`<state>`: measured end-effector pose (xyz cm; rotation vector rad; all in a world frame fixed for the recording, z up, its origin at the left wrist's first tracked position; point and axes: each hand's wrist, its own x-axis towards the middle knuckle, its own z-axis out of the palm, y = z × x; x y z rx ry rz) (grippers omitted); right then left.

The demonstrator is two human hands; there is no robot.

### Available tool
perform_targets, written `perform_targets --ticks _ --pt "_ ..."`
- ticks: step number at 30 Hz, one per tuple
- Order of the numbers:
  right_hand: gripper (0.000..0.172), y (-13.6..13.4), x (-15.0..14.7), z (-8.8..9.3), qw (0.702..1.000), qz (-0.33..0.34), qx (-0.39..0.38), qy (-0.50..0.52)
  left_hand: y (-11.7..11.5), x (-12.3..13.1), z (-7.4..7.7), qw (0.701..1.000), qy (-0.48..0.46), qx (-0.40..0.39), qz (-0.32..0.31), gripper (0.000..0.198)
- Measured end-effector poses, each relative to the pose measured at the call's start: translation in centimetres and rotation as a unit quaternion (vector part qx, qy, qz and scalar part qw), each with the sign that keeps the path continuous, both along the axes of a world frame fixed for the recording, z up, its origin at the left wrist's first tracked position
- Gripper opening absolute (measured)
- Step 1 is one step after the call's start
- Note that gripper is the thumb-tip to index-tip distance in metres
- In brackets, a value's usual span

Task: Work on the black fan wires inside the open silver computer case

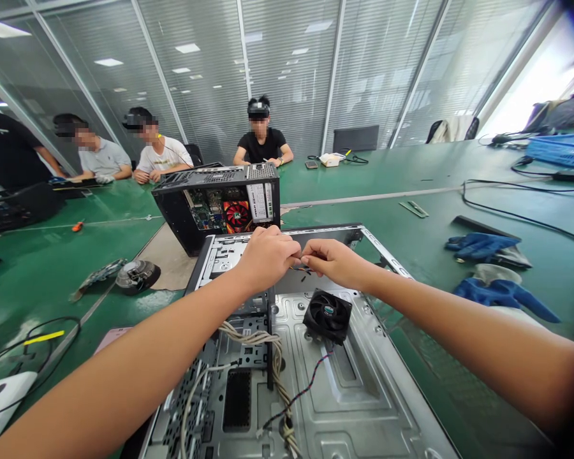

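Note:
An open computer case lies on its side in front of me, its bare metal floor showing. Over its far end, my left hand and my right hand meet, both closed in a pinch. What sits between the fingertips is too small to make out; thin coloured wires show just beneath them. A black cooling fan rests loose on the case floor below my right hand, its twisted lead trailing toward me. A bundle of beige cables runs along the case's middle.
Beyond stands another open computer case with a red fan inside. Left on the green table are a round metal-and-black part and a white device. Blue work gloves and a black cable lie right. Several people sit across the table.

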<state>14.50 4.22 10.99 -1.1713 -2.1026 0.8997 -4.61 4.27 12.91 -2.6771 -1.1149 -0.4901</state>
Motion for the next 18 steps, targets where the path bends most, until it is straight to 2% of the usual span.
perform_targets --ticks 4,7,18 --pt "0.008 0.21 0.16 -0.06 0.998 0.034 -0.02 0.046 0.04 -0.19 0.18 0.999 -0.029 -0.032 0.011 0.015" --pt "0.01 0.38 0.2 -0.22 0.995 0.033 -0.054 0.082 0.0 -0.35 0.2 0.998 -0.047 -0.037 0.027 0.012" --pt "0.016 0.36 0.06 -0.26 0.979 -0.101 -0.132 0.115 -0.39 -0.29 0.5 0.997 -0.04 -0.006 0.062 0.011"
